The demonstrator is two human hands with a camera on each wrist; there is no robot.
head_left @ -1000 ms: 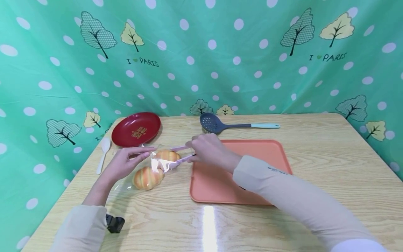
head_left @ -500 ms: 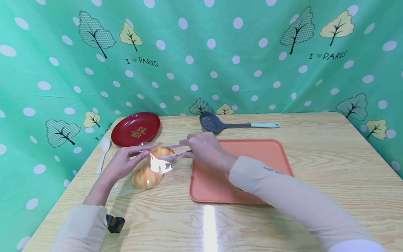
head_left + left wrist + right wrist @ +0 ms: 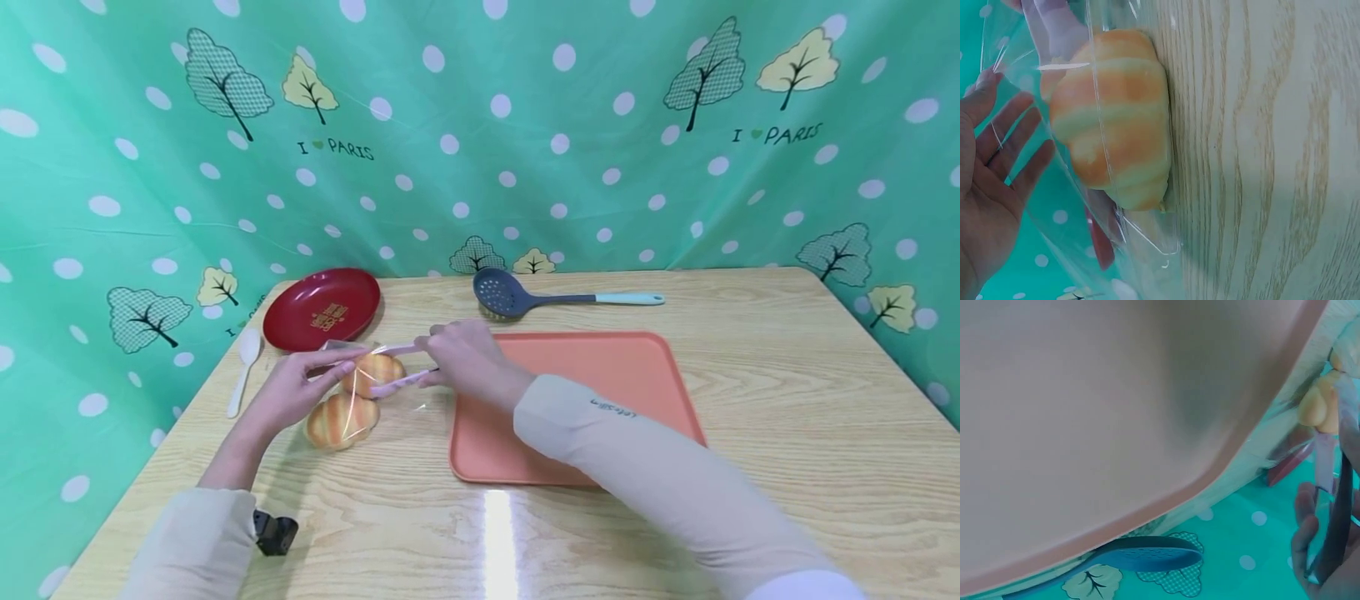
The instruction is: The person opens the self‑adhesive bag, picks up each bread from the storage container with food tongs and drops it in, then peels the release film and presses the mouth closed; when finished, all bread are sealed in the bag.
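Note:
My left hand point(image 3: 292, 387) pinches the edge of a clear plastic bag point(image 3: 1147, 240) with thumb and fingertips at the table's left. One striped bread roll point(image 3: 339, 422) shows through the film at the near side and fills much of the left wrist view. Beyond it, a second roll point(image 3: 378, 372) lies between the lilac arms of a pair of tongs point(image 3: 405, 381). My right hand point(image 3: 471, 360) grips the tongs by their dark handle, over the left edge of a pink tray point(image 3: 585, 358). In the right wrist view, that hand appears at the right edge.
A red oval plate point(image 3: 300, 312) stands at the back left, with a white spoon point(image 3: 243, 371) beside it. Behind the tray lies a dark skimmer point(image 3: 502, 293) with a light blue handle. A polka-dot curtain point(image 3: 510, 167) hangs along the table's back edge.
My right hand and the tongs have moved left, further toward the bag. The far roll has shifted left with the tongs, close against the near roll. My left hand stays almost in place.

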